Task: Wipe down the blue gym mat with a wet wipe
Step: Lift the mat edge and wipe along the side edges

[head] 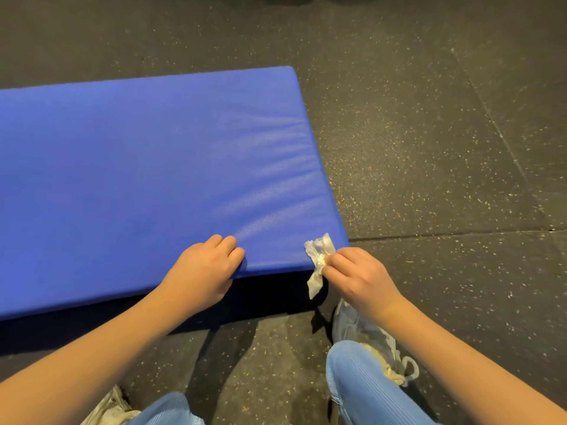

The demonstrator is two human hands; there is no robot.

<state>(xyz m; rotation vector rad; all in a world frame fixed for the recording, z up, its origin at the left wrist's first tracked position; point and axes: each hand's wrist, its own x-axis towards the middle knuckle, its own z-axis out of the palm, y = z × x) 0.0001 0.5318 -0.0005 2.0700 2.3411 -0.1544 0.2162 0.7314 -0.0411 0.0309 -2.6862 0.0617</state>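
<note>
Floor (429, 148) of dark speckled rubber carries the mat (153, 164). Its long axis runs from 9 o'clock, where it leaves the view, toward 3 o'clock, and its short end slants from 12 down to 5. The left hand (202, 271) sits on the near long edge, fingers (228, 242) curled over it and seemingly steadying it; the thumb is hidden. The right hand (359, 277) is at the near right corner, fingers (337, 262) pinched tight on the crumpled wipe (319, 253). The wipe touches the mat's top just at that corner, its tail hanging over the side. Nearly all the blue surface lies between 9 and 12 o'clock from the wipe, so the right hand, the nearer one, probably must sweep away and leftward along the long axis.
</note>
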